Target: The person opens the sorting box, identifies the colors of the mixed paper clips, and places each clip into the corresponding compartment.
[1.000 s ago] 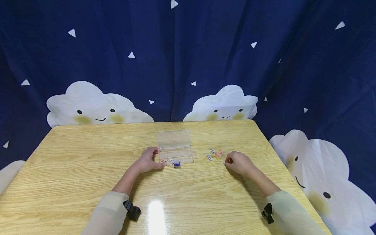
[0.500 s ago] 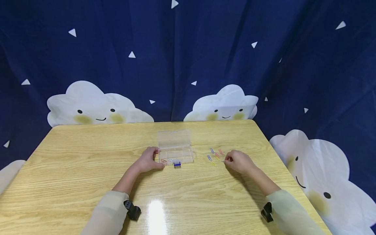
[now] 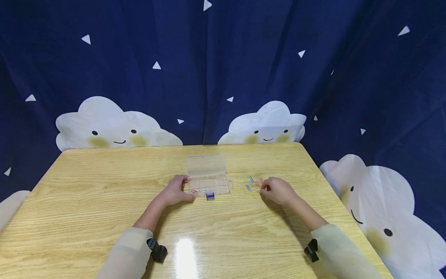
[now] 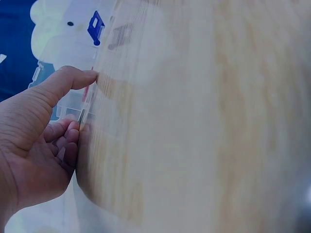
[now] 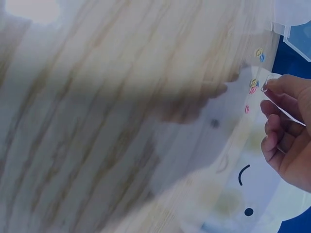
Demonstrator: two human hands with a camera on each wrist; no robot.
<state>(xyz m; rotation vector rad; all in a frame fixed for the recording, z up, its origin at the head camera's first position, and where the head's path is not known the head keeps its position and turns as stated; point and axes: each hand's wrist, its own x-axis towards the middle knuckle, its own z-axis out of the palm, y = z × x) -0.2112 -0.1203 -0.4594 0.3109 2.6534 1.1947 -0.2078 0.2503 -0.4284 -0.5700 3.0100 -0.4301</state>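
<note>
A clear plastic compartment box (image 3: pixel 224 189) lies on the table with its transparent lid (image 3: pixel 206 165) raised behind it and a blue latch (image 3: pixel 210 196) at the front. My left hand (image 3: pixel 174 191) holds the box's left end, thumb at the front and fingers at the side. Inside, in the front row, are a red paper clip (image 3: pixel 193 191) and a white paper clip (image 3: pixel 203 190). My right hand (image 3: pixel 278 191) pinches another white paper clip (image 5: pixel 266 85) between thumb and forefinger. Left of those fingertips lie loose paper clips, among them blue (image 3: pixel 248 188), red (image 3: pixel 257 185) and yellow (image 3: pixel 253 195).
The wooden table (image 3: pixel 87 201) extends widely around the box and clips. Behind it hangs a dark blue curtain (image 3: pixel 244 58) with white clouds and triangles. A small black device (image 3: pixel 158 251) sits at the left cuff, a similar one (image 3: pixel 311 251) at the right.
My right hand has moved slightly left, over the edge of the loose clips, and now partly hides one red clip. The left hand and the box have stayed where they were.
</note>
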